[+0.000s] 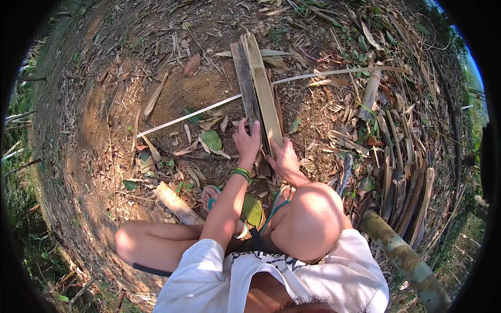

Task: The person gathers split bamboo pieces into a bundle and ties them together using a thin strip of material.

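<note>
A narrow stack of long, flat dried stalk strips (267, 88) lies lengthwise in front of me on the ground. Its left piece is a dark grey-brown strip (243, 73); the others are pale tan. My left hand (247, 140) grips the near end of the stack from the left, its fingers curled at the dark strip. From the right, my right hand (284, 160) holds the near end of the pale strips, fingers against their edge. A thin whitish strip (190, 116) passes crosswise beneath the stack and comes out on both sides.
At the right lies a pile of dried stalk pieces (402, 182). A thick mottled pole (404, 258) slants beside my right knee. Near my left foot is a broken stalk piece (177, 204). Dry leaves, twigs and a green leaf (211, 139) litter the brown soil.
</note>
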